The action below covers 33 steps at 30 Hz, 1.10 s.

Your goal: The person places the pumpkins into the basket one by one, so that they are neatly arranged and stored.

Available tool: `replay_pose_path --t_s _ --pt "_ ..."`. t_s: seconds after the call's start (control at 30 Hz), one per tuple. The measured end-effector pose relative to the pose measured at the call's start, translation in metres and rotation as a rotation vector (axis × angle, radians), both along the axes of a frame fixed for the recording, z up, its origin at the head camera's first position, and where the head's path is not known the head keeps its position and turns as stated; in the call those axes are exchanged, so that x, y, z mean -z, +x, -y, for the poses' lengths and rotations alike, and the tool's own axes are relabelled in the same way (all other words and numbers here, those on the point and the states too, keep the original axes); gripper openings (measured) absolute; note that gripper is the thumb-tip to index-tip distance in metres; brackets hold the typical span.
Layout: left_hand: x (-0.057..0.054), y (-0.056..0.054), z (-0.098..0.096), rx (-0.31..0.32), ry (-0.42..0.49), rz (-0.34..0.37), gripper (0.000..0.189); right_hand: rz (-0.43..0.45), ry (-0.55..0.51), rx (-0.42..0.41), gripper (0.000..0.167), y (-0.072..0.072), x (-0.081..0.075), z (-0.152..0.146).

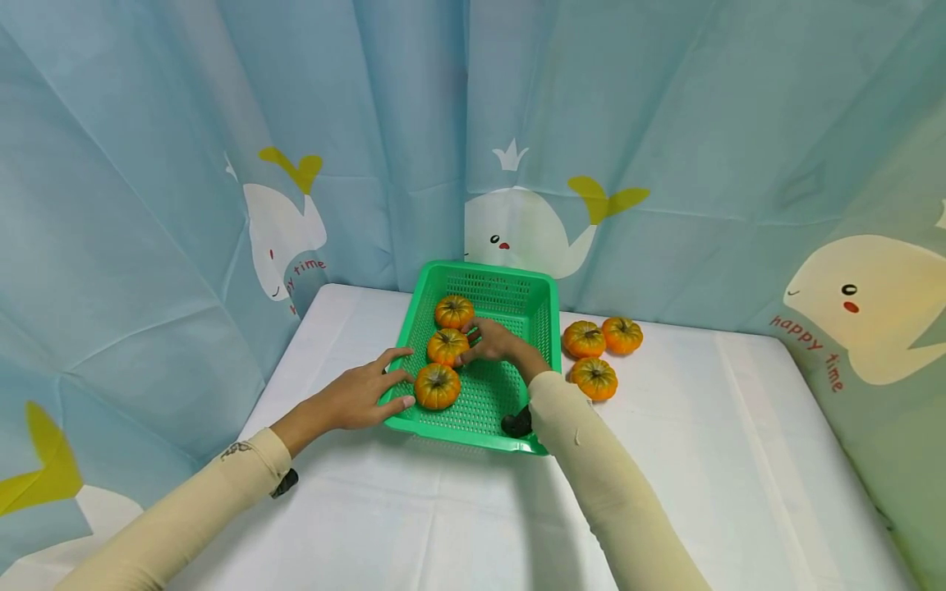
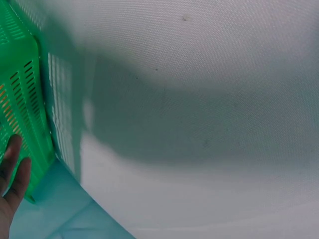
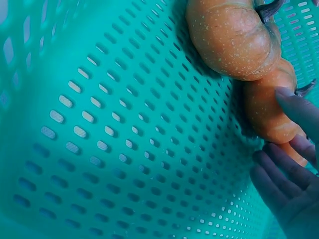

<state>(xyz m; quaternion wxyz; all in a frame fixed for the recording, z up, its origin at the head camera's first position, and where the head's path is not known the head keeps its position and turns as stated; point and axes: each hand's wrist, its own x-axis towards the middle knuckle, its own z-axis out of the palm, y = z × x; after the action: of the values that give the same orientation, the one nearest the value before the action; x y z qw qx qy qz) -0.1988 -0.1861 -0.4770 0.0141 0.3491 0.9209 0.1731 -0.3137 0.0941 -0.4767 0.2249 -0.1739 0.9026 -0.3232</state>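
Note:
Three small orange pumpkins lie in a row along the left side of a green plastic basket [image 1: 497, 394]: a far pumpkin [image 1: 454, 312], a middle pumpkin [image 1: 447, 348] and a near pumpkin [image 1: 437, 387]. My right hand [image 1: 489, 340] reaches into the basket beside the middle one. In the right wrist view its thumb [image 3: 294, 105] overlaps that pumpkin, while the other fingers stretch loosely alongside. Fingers spread, my left hand [image 1: 364, 394] is at the basket's left rim. The left wrist view shows two of its fingertips against the slotted outer wall [image 2: 25, 107].
Outside the basket, to its right, three more pumpkins sit on the white table: a left one [image 1: 584, 339], a right one [image 1: 622, 336] and a nearer one [image 1: 594, 378]. A blue whale-print curtain [image 1: 665, 107] hangs behind the table [image 1: 709, 460].

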Motion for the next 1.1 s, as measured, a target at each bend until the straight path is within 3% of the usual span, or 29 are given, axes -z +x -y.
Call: replay_pose_path --t_s 0.5,0.83,1.1 --pt "0.0 0.0 0.0 -0.001 -0.01 0.02 0.044 -0.002 -0.015 -0.037 0.067 -0.004 -0.013 -0.009" --pt "0.0 0.001 0.001 -0.003 -0.008 0.017 0.043 -0.077 -0.128 -0.038 0.07 -0.001 -0.041 -0.026" --pt "-0.001 0.002 0.0 -0.003 0.005 0.034 0.044 -0.148 -0.197 0.008 0.066 0.006 -0.061 -0.058"
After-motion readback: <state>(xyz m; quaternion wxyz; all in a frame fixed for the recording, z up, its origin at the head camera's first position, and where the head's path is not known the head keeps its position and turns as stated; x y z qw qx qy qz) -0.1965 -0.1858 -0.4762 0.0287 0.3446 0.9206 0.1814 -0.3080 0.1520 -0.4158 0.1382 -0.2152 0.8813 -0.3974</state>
